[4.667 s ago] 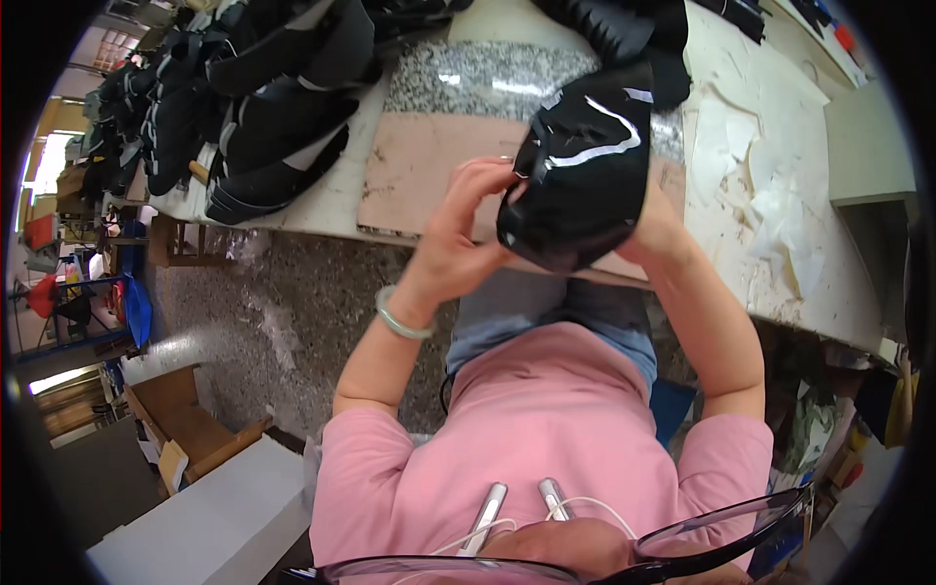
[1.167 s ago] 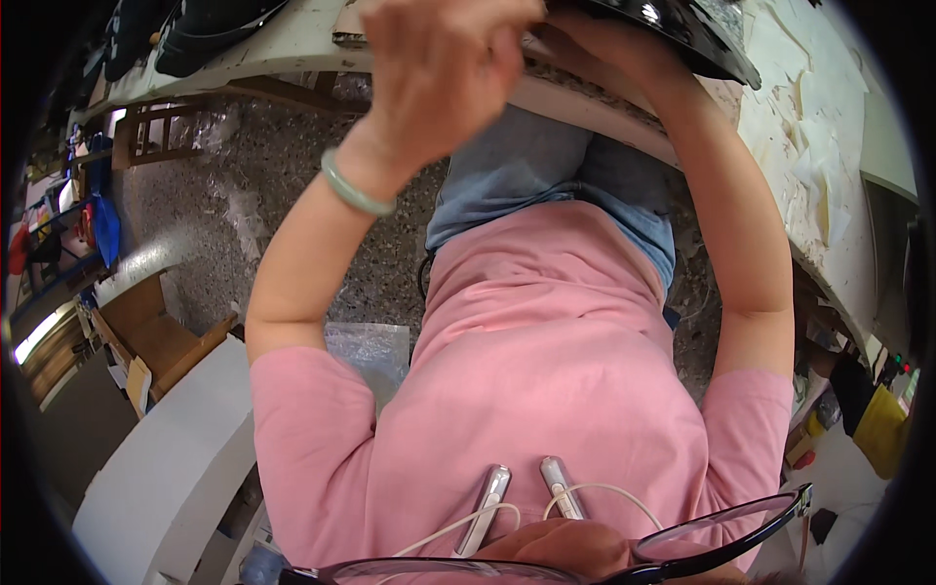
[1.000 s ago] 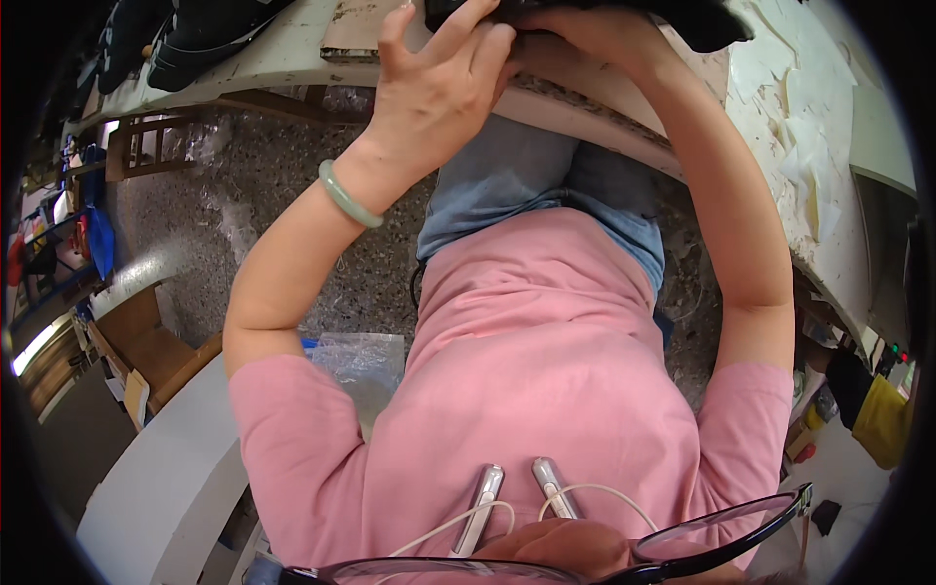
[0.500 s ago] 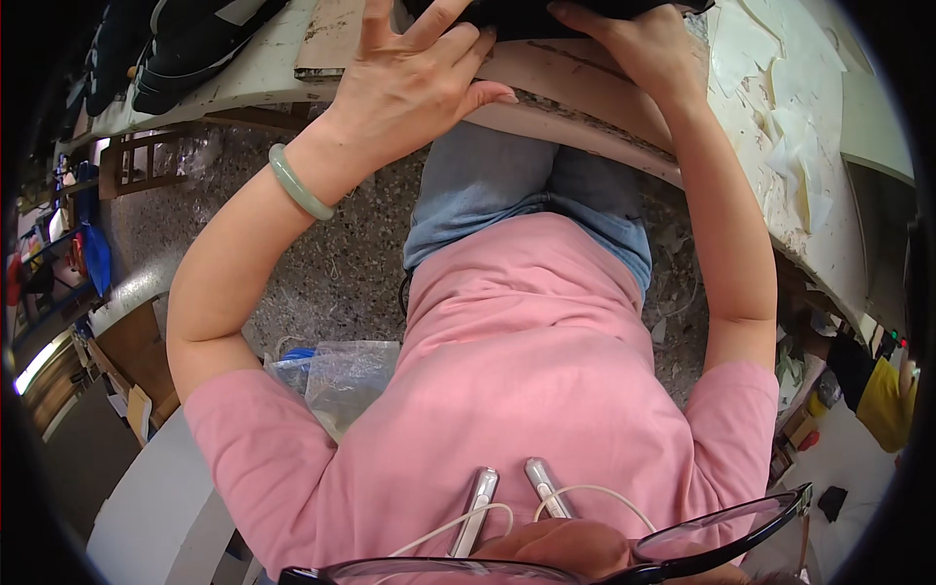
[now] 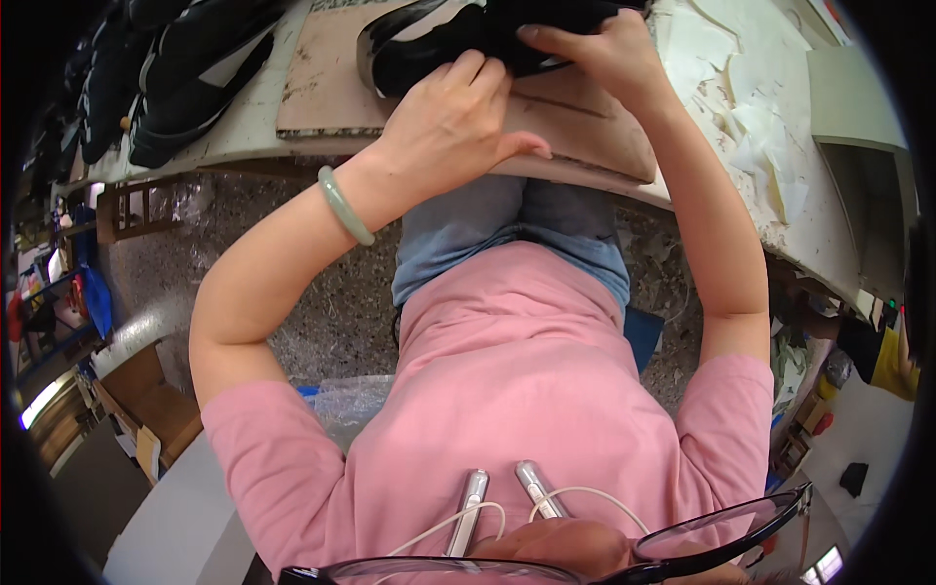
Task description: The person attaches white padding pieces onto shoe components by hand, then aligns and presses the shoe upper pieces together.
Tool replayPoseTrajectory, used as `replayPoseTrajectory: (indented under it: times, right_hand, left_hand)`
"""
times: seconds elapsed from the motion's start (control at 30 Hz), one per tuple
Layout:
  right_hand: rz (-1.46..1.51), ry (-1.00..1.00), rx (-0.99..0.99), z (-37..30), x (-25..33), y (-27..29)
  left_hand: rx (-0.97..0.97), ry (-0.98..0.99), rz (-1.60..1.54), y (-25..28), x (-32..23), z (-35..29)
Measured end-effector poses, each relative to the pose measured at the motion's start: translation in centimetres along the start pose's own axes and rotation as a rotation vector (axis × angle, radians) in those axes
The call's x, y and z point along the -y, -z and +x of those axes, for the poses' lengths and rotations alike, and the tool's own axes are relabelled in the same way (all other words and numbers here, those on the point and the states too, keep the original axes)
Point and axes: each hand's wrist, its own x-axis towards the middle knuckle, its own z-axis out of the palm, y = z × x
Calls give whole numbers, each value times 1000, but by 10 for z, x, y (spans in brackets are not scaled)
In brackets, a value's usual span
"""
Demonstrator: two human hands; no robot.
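Observation:
A black shoe (image 5: 419, 64) with a grey edge at its rounded left end lies on its side on a tan board (image 5: 336, 73). My left hand (image 5: 450, 119), with a pale green bangle on its wrist, has its bent fingers closed against the near side of the shoe. Its thumb sticks out to the right, away from the shoe. Toward the shoe's right end, my right hand (image 5: 616, 54) grips the black material, thumb on top and fingers mostly hidden behind. The far part of the shoe runs out of the picture.
Several black shoes (image 5: 195, 83) are packed together on the left of the white worktable (image 5: 249, 122). Torn white sheets (image 5: 760, 127) cover the table's right side. Below the near edge are my legs in jeans (image 5: 458, 214) and a clear plastic bag (image 5: 356, 400) on the floor.
The shoe has come further into view on the board. My left hand has moved right and down, its spread fingers now bent onto the shoe. My right hand has shifted slightly left and up.

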Motion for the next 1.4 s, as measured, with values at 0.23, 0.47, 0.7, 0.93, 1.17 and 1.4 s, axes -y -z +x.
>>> replayPoseTrajectory:
  times: [0.23, 0.47, 0.7, 0.93, 1.17, 1.4]
  right_hand:
    - [175, -233, -108, 5, -65, 5]
    - [-16, 34, -239, 3, -61, 4]
    - [-68, 146, -237, 5, -68, -3]
    - [-301, 200, -311, 2, -73, -5]
    - [-222, 297, 37, 5, -66, 43]
    - [-294, 285, 172, -13, -43, 41]
  left_hand:
    - [34, -4, -192, 9, 8, 14]
    - [65, -60, -224, 10, 15, 38]
    - [188, -82, -182, 12, 15, 64]
    - [28, -249, 56, 50, 44, 122]
    - [468, 227, -819, 53, 95, 137]
    - [195, 90, -288, 28, 67, 83]
